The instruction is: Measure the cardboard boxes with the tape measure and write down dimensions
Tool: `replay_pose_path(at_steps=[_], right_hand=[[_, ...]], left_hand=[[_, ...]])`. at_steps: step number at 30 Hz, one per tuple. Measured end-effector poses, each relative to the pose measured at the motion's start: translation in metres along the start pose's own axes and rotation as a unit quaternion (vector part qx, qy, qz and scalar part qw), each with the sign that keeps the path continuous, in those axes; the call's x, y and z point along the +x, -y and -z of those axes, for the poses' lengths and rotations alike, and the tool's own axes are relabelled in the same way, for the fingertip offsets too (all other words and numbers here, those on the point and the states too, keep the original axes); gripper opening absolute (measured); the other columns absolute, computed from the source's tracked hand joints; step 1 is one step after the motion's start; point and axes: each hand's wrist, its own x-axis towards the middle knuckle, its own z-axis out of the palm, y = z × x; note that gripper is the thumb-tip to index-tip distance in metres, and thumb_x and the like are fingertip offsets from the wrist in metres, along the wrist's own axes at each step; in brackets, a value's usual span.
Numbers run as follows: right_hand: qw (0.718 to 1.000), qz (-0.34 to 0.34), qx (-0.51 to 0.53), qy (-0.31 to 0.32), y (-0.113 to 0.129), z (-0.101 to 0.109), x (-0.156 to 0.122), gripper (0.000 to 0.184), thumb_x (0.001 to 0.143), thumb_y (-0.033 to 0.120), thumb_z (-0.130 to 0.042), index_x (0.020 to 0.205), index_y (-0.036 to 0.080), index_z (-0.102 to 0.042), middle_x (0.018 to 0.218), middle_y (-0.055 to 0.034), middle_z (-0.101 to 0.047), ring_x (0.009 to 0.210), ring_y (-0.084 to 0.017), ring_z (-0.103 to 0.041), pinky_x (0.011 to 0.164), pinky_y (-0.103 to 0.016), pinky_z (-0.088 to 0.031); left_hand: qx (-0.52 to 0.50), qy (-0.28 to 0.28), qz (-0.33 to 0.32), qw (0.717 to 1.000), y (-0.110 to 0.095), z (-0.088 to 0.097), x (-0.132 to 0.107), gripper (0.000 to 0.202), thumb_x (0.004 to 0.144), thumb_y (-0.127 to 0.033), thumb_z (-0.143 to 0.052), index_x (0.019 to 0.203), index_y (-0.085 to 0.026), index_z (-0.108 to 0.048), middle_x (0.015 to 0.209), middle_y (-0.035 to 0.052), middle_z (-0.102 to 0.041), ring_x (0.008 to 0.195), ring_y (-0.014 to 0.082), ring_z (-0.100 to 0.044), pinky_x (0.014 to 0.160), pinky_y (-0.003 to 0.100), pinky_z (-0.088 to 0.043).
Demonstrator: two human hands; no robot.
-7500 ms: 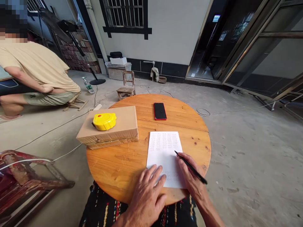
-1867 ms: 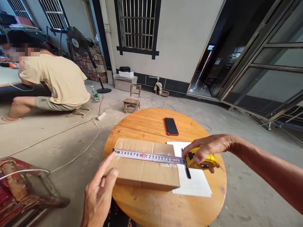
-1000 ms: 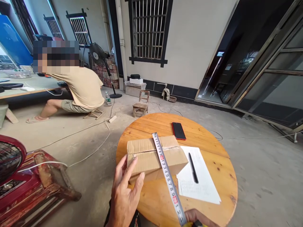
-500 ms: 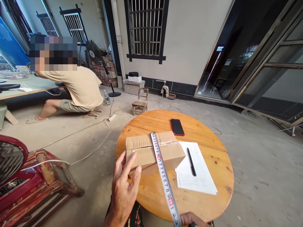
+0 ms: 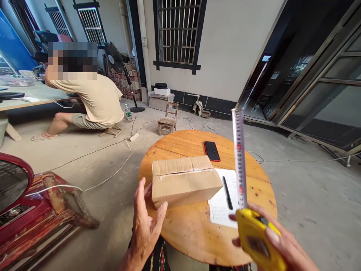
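Note:
A closed cardboard box [image 5: 183,184] lies on the round wooden table [image 5: 188,235]. My left hand [image 5: 148,222] is beside the box's left end, thumb and fingers apart, holding nothing; whether a fingertip touches the cardboard I cannot tell. In my right hand [image 5: 278,237] is a yellow tape measure [image 5: 258,241], held at the table's right front side. Its extended blade [image 5: 239,162] points up, clear of the box, and passes in front of the paper's right part.
Printed sheets [image 5: 221,216] with a black pen [image 5: 227,192] lie right of the box. Behind them is a red-edged phone [image 5: 212,151]. A red fan [image 5: 14,192] stands at left near a wooden stool [image 5: 67,203]. A seated person [image 5: 93,101] and a small chair [image 5: 168,120] are farther off.
The tape blade has left the box top and swung up to the right, with my right hand rising into view. My left hand's fingers have come off the box top to its side.

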Motion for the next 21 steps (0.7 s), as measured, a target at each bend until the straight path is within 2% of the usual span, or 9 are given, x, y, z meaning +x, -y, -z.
replay_pose_path(at_steps=[2,3,6,8,11,15,18,21], right_hand=[[0.997,0.023,0.042,-0.067,0.009,-0.002,0.018,0.075,0.079,0.065,-0.062,0.140,0.029,-0.037,0.141,-0.0169,-0.052,0.097,-0.035,-0.071,0.048,-0.029,-0.052],[0.995,0.035,0.051,-0.074,0.010,-0.004,0.028,0.074,0.078,0.063,-0.063,0.139,0.030,-0.038,0.141,-0.0161,-0.051,0.096,-0.034,-0.071,0.048,-0.028,-0.051],[0.995,0.063,0.064,-0.036,0.006,-0.015,0.054,0.068,0.078,0.061,-0.064,0.133,0.028,-0.041,0.126,-0.0134,-0.059,0.088,-0.032,-0.073,0.046,-0.027,-0.049],[0.995,0.070,0.071,-0.007,0.003,-0.022,0.062,0.064,0.080,0.060,-0.063,0.130,0.027,-0.043,0.113,-0.0104,-0.063,0.085,-0.030,-0.073,0.045,-0.026,-0.048],[0.992,0.088,0.085,0.023,0.011,-0.028,0.066,0.056,0.082,0.057,-0.062,0.127,0.027,-0.044,0.112,-0.0092,-0.062,0.083,-0.028,-0.073,0.044,-0.025,-0.049],[0.987,0.111,0.097,0.058,0.040,-0.035,0.080,0.053,0.084,0.057,-0.059,0.123,0.025,-0.044,0.122,-0.0130,-0.060,0.079,-0.027,-0.074,0.039,-0.023,-0.047],[0.988,0.116,0.078,0.063,0.058,-0.043,0.093,0.053,0.088,0.056,-0.055,0.124,0.020,-0.043,0.121,-0.0157,-0.060,0.077,-0.026,-0.074,0.038,-0.020,-0.046],[0.991,0.097,0.070,0.054,0.063,-0.051,0.084,0.052,0.090,0.055,-0.054,0.125,0.019,-0.042,0.113,-0.0136,-0.063,0.076,-0.024,-0.074,0.037,-0.019,-0.045]], left_hand=[[-0.015,0.016,0.055,0.998,0.007,-0.003,-0.004,0.081,0.088,-0.048,-0.058,0.154,-0.024,-0.016,0.153,0.0133,-0.038,0.137,0.0302,-0.043,0.108,0.045,-0.042],[-0.009,0.027,0.080,0.996,0.010,-0.004,-0.005,0.080,0.088,-0.050,-0.056,0.154,-0.024,-0.018,0.151,0.0128,-0.041,0.137,0.0305,-0.042,0.108,0.046,-0.041],[0.014,0.059,0.127,0.990,0.019,-0.006,-0.007,0.067,0.091,-0.053,-0.048,0.149,-0.023,-0.034,0.140,0.0118,-0.055,0.130,0.0304,-0.051,0.106,0.048,-0.042],[0.024,0.060,0.136,0.989,0.020,-0.001,-0.005,0.058,0.093,-0.054,-0.043,0.142,-0.023,-0.045,0.131,0.0108,-0.062,0.124,0.0294,-0.056,0.103,0.046,-0.046],[0.045,0.050,0.128,0.989,0.016,0.013,0.006,0.057,0.094,-0.054,-0.041,0.142,-0.024,-0.045,0.128,0.0092,-0.064,0.118,0.0275,-0.060,0.096,0.041,-0.051],[0.094,0.038,0.114,0.988,0.010,0.030,0.022,0.062,0.094,-0.054,-0.039,0.148,-0.023,-0.037,0.119,0.0103,-0.068,0.104,0.0267,-0.067,0.083,0.039,-0.057],[0.133,0.056,0.079,0.986,0.011,0.032,0.024,0.058,0.096,-0.051,-0.038,0.146,-0.022,-0.039,0.128,0.0125,-0.063,0.114,0.0285,-0.063,0.090,0.044,-0.055],[0.154,0.068,-0.008,0.986,0.016,0.030,0.019,0.057,0.096,-0.044,-0.044,0.148,-0.022,-0.035,0.144,0.0132,-0.050,0.130,0.0286,-0.051,0.102,0.047,-0.049]])
